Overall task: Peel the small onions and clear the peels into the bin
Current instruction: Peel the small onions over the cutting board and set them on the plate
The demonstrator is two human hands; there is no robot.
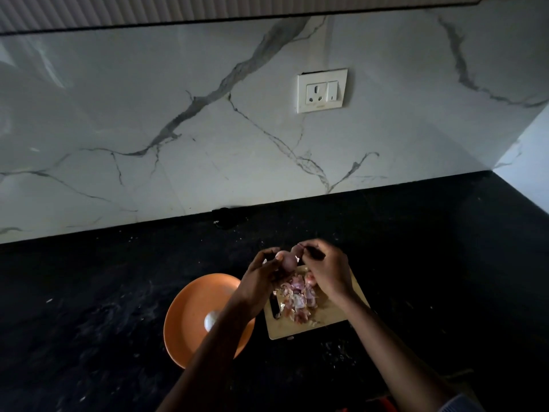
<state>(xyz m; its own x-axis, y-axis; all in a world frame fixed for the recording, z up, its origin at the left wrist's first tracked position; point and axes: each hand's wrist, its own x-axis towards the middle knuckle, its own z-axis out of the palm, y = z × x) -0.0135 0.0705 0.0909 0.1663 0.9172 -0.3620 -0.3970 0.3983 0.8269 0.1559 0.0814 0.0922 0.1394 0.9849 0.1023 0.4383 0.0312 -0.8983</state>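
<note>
Two hands over the cutting board [332, 318]: left hand [261, 278] grips a small onion [288, 261] steady; right hand [325, 270] pinches its skin, so peels [298, 301] drop there (bin unseen).

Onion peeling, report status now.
Left hand holds small onion; right hand pinches its skin. Peels piled on cutting board. No bin in view.
</note>
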